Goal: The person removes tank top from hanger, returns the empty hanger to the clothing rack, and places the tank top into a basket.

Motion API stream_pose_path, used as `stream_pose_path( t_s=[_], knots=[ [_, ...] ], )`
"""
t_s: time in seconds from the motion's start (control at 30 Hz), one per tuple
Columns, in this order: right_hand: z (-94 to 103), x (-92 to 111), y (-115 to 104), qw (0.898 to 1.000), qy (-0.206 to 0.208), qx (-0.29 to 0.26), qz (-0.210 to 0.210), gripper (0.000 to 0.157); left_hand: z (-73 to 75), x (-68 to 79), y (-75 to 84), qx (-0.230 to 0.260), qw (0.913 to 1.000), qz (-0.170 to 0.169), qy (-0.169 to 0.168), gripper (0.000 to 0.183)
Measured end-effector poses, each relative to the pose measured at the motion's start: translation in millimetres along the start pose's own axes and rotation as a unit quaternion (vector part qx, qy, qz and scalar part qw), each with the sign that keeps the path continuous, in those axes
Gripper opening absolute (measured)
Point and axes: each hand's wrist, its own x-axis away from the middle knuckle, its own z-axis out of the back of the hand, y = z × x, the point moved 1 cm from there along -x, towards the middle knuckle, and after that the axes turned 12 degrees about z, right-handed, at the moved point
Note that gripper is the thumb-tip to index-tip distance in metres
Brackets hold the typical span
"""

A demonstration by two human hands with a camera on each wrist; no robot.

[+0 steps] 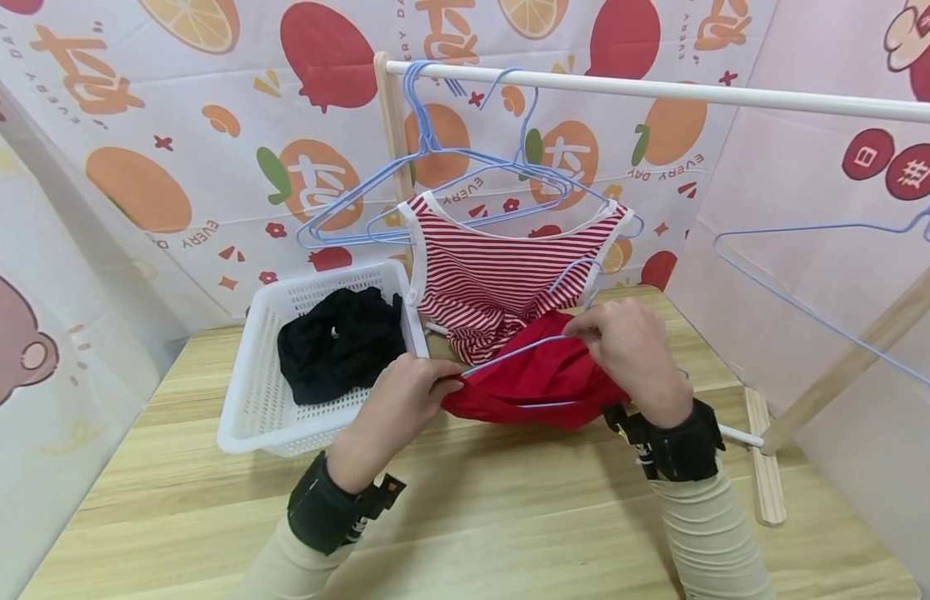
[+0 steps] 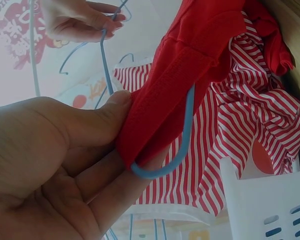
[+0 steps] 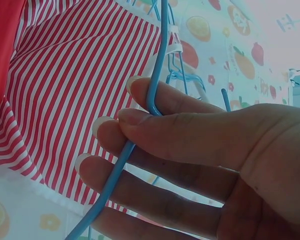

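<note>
Head cam — L hand (image 1: 401, 392) pinching red garment (image 1: 540, 383), R hand (image 1: 636, 350) gripping hanger (image 3: 115, 173)

Bright head view with soft shadows; dimmer, bluish wrist views.

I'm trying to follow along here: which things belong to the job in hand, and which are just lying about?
Likely in the job:
red cloth garment, pinched by the left hand
blue wire hanger, held by the right hand

Likely aside:
red-and-white striped top, hanging
crumpled black cloth
white perforated plastic basket holding it
</note>
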Motion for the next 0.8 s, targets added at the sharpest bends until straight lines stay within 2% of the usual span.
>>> stream_pose_path(
  t_s=[0.3, 0.8],
  knots=[
    [3.3, 1.7, 7.0, 1.000, 0.024, 0.005, -0.001, 0.022, 2.2, 1.5, 0.7, -0.021, 0.9996, 0.014, 0.010, 0.012],
    [5.4, 3.2, 15.0, 0.998, 0.055, 0.013, 0.013, 0.023, 1.5, 0.5, -1.8, -0.004, 0.9998, 0.021, -0.004, 0.010]
  ],
)
